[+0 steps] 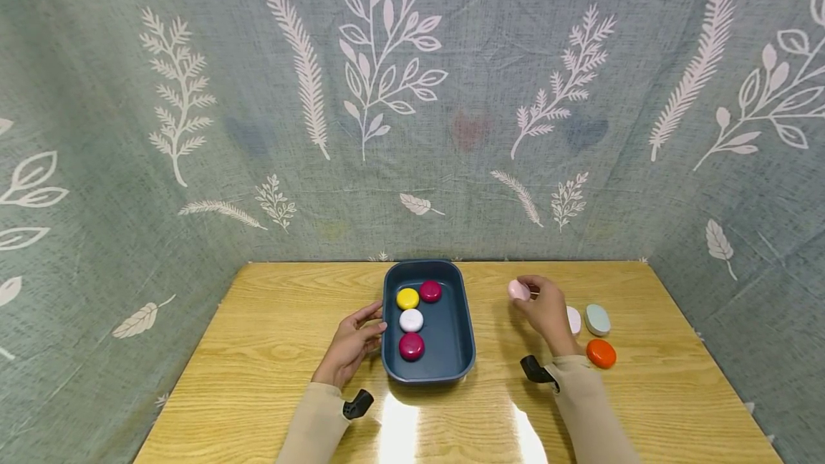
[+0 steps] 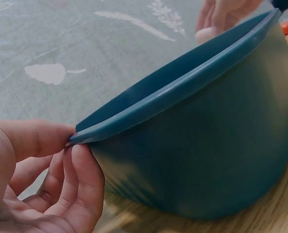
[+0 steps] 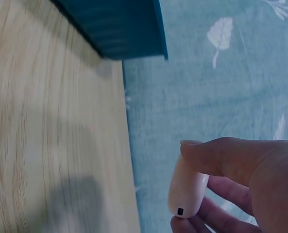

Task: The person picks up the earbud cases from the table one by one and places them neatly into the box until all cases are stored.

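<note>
The left hand [image 1: 350,344] pinches the rim of a deep blue tray [image 1: 447,339], thumb on the upper side of the lip and fingers beneath it. The tray is an oblong with rounded corners, smooth and slightly glossy, like plastic, its wall finishing in a rolled edge. The right hand [image 1: 543,305] is clamped between thumb and fingers on a pale pink piece [image 1: 518,290], held to the right of the tray and apart from it; the piece is smooth, with a rounded edge bearing a small black rectangular mark.

Inside the tray, toward its left, lie glossy round pieces: a yellow disc [image 1: 407,298] beside a crimson disc [image 1: 430,291], then a white disc [image 1: 411,320] and a nearer crimson disc [image 1: 411,346]. Right of the tray, an orange disc [image 1: 601,354], a pale green oval [image 1: 597,320] and a whitish piece [image 1: 573,320], partly hidden by the right wrist, rest on the wood-grained table [image 1: 296,306]. Behind hangs woven-looking grey-green cloth [image 1: 361,213] printed with white leaves.
</note>
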The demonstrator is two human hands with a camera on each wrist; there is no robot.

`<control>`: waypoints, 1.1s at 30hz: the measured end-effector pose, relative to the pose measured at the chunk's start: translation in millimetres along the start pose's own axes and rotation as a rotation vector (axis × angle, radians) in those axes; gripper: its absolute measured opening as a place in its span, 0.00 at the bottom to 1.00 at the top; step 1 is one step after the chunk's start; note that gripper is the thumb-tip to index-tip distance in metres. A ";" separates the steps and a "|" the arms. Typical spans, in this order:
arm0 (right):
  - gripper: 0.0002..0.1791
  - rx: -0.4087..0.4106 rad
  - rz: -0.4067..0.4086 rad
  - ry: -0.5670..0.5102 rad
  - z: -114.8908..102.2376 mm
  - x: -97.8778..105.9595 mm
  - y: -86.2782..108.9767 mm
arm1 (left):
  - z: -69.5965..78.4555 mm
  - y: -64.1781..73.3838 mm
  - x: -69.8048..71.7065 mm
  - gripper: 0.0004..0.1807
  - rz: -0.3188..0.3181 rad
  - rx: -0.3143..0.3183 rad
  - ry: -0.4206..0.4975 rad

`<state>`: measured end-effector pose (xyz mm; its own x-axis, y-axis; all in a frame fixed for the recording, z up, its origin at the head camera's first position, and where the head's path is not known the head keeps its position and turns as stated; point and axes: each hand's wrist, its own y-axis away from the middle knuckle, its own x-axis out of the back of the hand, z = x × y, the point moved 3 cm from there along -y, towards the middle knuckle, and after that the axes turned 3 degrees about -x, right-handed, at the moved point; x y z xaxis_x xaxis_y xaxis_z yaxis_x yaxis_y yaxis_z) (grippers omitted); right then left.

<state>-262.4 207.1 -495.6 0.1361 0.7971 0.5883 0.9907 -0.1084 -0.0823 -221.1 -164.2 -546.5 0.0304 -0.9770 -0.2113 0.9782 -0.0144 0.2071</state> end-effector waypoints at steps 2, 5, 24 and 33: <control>0.25 0.018 -0.002 0.003 -2.8 -3.8 1.0 | 0.5 0.1 -0.6 0.30 0.002 -0.001 0.000; 0.25 0.027 -0.007 0.014 -5.4 -9.6 2.4 | 0.6 0.7 -0.9 0.30 0.002 -0.001 -0.003; 0.24 0.153 -0.017 -0.060 -41.6 -30.1 10.2 | 1.6 -1.1 -0.9 0.31 -0.010 -0.002 0.009; 0.24 0.190 -0.027 -0.112 -59.0 -42.3 13.8 | 2.4 0.9 -1.2 0.31 -0.006 -0.003 0.012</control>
<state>-254.3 136.8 -474.1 0.0979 0.8604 0.5002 0.9745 0.0191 -0.2237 -220.8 -163.5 -543.7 0.0270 -0.9743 -0.2236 0.9791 -0.0194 0.2026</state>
